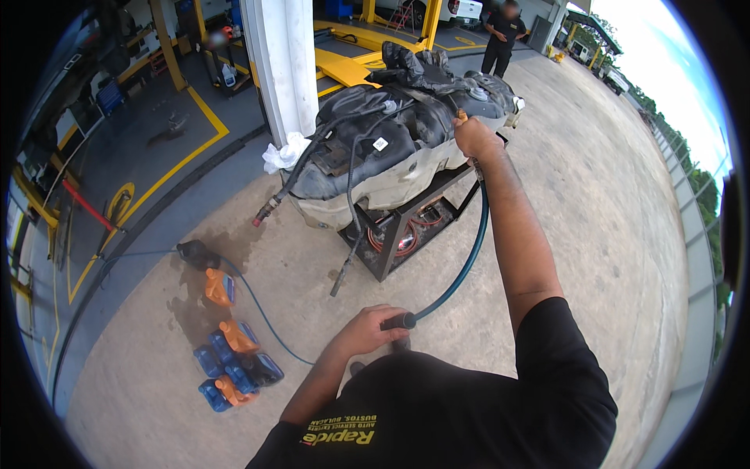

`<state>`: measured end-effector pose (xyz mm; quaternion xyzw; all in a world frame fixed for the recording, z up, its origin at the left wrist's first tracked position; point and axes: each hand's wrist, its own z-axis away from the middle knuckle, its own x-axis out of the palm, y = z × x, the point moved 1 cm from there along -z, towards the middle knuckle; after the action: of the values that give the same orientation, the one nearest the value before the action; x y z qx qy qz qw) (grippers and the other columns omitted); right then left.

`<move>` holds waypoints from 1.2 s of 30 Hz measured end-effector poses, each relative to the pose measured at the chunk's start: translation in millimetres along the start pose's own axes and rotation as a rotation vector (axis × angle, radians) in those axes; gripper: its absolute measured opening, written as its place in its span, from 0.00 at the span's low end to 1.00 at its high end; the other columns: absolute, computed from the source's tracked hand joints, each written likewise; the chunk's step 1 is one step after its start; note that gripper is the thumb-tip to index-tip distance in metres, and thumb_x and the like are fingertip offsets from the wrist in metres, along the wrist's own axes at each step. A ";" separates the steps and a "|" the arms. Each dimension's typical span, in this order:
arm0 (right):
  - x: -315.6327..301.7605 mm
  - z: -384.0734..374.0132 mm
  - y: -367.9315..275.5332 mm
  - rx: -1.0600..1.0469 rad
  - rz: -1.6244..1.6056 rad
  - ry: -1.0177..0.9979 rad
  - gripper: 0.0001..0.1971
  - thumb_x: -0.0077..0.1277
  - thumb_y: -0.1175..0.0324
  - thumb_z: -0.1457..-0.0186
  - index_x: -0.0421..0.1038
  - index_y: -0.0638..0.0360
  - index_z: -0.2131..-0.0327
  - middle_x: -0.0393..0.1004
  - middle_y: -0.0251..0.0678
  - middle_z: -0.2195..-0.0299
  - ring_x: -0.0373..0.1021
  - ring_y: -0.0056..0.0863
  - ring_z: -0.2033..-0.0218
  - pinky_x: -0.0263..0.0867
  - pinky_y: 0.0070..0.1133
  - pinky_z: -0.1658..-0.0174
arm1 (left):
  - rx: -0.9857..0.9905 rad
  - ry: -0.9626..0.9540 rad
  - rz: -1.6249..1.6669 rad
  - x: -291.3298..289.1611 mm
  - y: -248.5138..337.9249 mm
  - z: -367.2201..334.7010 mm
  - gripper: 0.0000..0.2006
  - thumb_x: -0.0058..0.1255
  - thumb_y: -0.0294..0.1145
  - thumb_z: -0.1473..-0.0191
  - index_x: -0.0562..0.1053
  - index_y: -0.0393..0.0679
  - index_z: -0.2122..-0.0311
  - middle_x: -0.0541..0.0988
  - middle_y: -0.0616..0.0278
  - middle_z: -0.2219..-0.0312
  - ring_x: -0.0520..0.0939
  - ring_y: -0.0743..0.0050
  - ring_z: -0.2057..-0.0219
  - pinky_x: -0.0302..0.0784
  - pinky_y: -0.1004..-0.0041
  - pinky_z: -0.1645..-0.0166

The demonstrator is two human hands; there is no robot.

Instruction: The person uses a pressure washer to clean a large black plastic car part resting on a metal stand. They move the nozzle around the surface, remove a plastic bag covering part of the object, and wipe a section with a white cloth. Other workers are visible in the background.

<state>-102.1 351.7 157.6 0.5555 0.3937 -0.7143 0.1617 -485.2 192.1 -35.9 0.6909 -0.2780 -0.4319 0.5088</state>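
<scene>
A large black fuel tank [391, 133] with a pale underside lies on a black metal cart [394, 234] ahead of me. My right hand [473, 137] is stretched out and closed on the upper end of a dark green hose [469, 258] at the tank's top right. That hose curves down to my left hand [367, 330], which grips its lower black end close to my body. Black hoses hang off the tank's left side.
Blue jugs with orange funnels [230, 363] stand on the concrete at lower left, next to a thin blue hose [266, 316] and a wet stain. A white pillar [283, 62] with a rag at its base rises behind the tank. A person [504, 35] stands far back.
</scene>
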 end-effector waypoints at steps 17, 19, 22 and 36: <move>-6.5 -8.8 0.5 -0.007 -0.007 0.049 0.29 0.34 0.48 0.29 0.76 0.63 0.46 0.83 0.46 0.55 0.82 0.44 0.59 0.73 0.37 0.51 | 0.036 0.055 0.007 4.2 4.9 -5.5 0.23 0.65 0.43 0.43 0.78 0.37 0.48 0.83 0.50 0.59 0.84 0.53 0.57 0.78 0.64 0.50; -1.1 -17.1 6.0 -0.045 0.048 0.142 0.29 0.34 0.49 0.29 0.76 0.62 0.46 0.82 0.47 0.54 0.81 0.45 0.56 0.72 0.38 0.50 | 0.041 0.053 -0.004 4.9 4.9 -6.7 0.24 0.65 0.43 0.43 0.78 0.37 0.48 0.83 0.50 0.59 0.84 0.53 0.57 0.78 0.64 0.50; -2.2 -20.7 5.0 -0.043 0.004 0.029 0.29 0.35 0.49 0.29 0.75 0.62 0.44 0.81 0.47 0.50 0.79 0.48 0.51 0.71 0.39 0.46 | 0.025 0.035 -0.029 3.8 4.7 -7.7 0.23 0.65 0.41 0.44 0.78 0.37 0.48 0.83 0.50 0.57 0.84 0.55 0.55 0.78 0.65 0.49; -94.1 -4.0 32.4 -0.043 -0.333 0.027 0.28 0.36 0.47 0.28 0.69 0.68 0.47 0.74 0.41 0.74 0.74 0.34 0.80 0.72 0.32 0.76 | -0.060 -0.037 0.232 25.9 0.9 -27.8 0.24 0.60 0.40 0.38 0.72 0.36 0.43 0.81 0.49 0.54 0.82 0.61 0.53 0.76 0.65 0.47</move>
<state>-46.7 314.6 231.5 0.4884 0.4976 -0.7153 0.0475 -448.4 183.3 -40.1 0.6304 -0.3525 -0.3907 0.5707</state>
